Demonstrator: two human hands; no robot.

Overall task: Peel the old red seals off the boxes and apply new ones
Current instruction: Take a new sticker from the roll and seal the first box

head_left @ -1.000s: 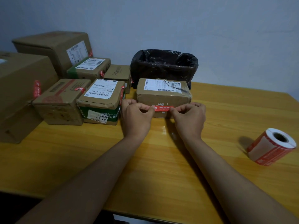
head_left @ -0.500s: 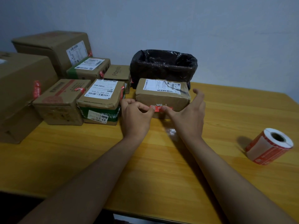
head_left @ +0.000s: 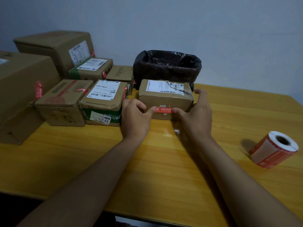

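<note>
Head view. Cardboard box with a white shipping label on top sits on the yellow wooden table, just above frame centre, directly in front of a black-bag-lined bin at its 12 o'clock. A red seal lies horizontally across the box's near face, low down. Left hand is at the seal's 9 o'clock end: fingers curled, thumb tip on the seal's left end; cannot tell whether it pinches the strip or only presses it flat. Right hand is at the 3 o'clock end: thumb tip on the seal's right end, remaining fingers spread and extended around the box's right side, fingertips level with its top edge. Both forearms run in from 6 o'clock. Roll of red seals lies on its side on the table at 4 o'clock from the box, well apart from both hands, core opening facing the camera. At 9 o'clock of the worked box, touching or just beside the left hand, a labelled box with green print; further boxes beyond it at 9 to 10 o'clock, several bearing red seals, including a large box at the frame's left edge.
</note>
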